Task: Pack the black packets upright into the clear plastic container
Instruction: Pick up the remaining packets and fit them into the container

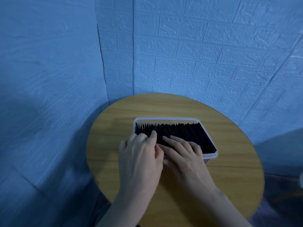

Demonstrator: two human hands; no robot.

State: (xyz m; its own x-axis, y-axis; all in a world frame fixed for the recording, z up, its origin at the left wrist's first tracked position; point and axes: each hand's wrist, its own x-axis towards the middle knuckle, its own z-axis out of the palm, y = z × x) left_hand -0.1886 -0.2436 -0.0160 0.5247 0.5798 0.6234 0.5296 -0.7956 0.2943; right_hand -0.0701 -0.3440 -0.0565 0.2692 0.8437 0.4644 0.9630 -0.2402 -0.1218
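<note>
A clear plastic container (211,155) stands on the round wooden table (229,169). Several black packets (185,133) stand upright in it in a tight row, filling it from left to right. My left hand (141,154) is over the container's near left corner, its fingers curled down among the packets there; what they grip is hidden. My right hand (183,153) lies flat with straight fingers pressing on the packet tops near the middle. Both hands cover the container's near left edge.
The table stands in a corner of blue textured walls (213,54). Bare wood shows around the container, widest at the right and front. A pale object (300,181) shows at the right edge of the view.
</note>
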